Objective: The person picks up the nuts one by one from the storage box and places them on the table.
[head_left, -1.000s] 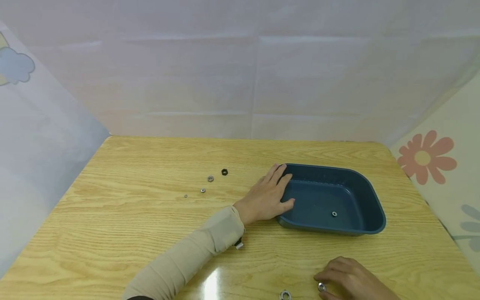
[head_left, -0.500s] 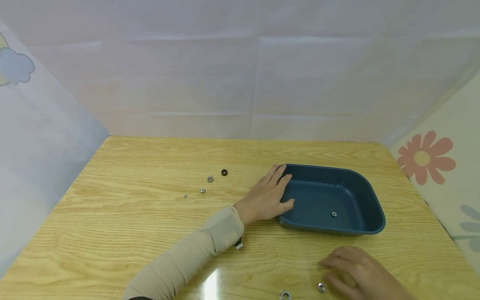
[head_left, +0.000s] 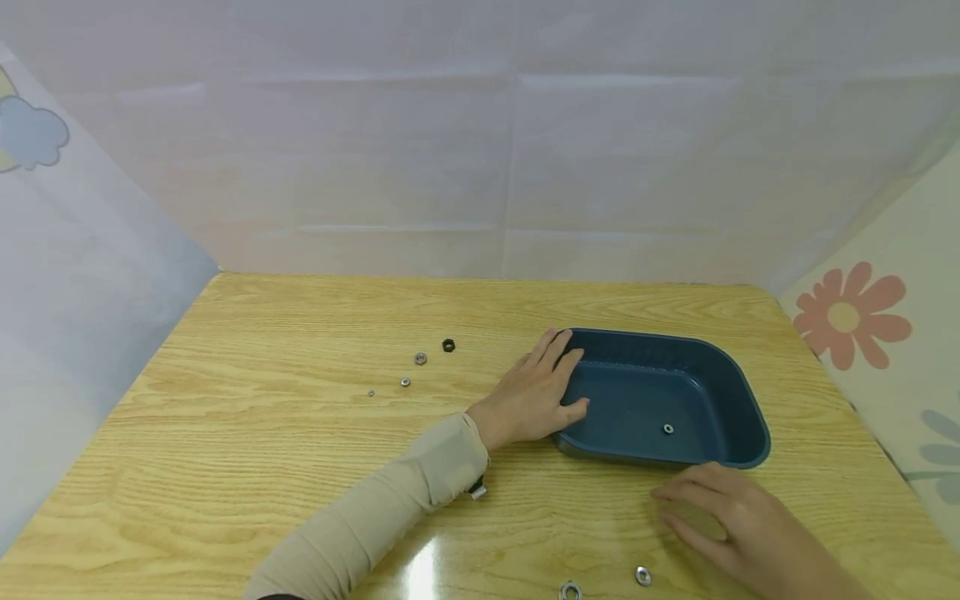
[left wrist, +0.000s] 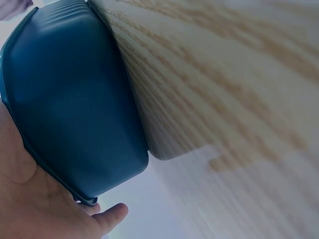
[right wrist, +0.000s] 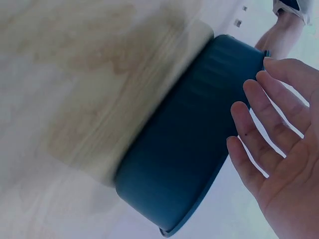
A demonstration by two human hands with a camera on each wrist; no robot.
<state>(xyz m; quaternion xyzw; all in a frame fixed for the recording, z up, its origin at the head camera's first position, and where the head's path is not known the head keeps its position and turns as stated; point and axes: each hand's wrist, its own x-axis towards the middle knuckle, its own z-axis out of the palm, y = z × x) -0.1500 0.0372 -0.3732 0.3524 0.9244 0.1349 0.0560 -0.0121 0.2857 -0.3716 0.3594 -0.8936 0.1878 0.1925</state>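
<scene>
My left hand (head_left: 528, 392) rests on the left rim of a dark blue plastic basin (head_left: 652, 400), fingers spread and relaxed over the edge. In the left wrist view, its palm (left wrist: 35, 204) lies against the basin's rim. A small metal nut (head_left: 668, 429) lies inside the basin. My right hand (head_left: 738, 521) hovers just in front of the basin's near side, holding nothing. The right wrist view shows its fingers (right wrist: 259, 104) loosely extended beside the basin wall (right wrist: 174, 144). A silver nut (head_left: 642, 576) and a larger silver nut (head_left: 571, 591) lie nearer the front.
Left of the basin, several nuts sit on the wooden table (head_left: 225, 450): a black one (head_left: 448, 345), a grey one (head_left: 421, 358) and smaller silver ones, such as this nut (head_left: 405, 382). A pale cloth backdrop (head_left: 502, 150) stands behind the table.
My right hand has moved away from the silver nut, up and to the right towards the basin, leaving that nut on the table. The left hand and basin have stayed put.
</scene>
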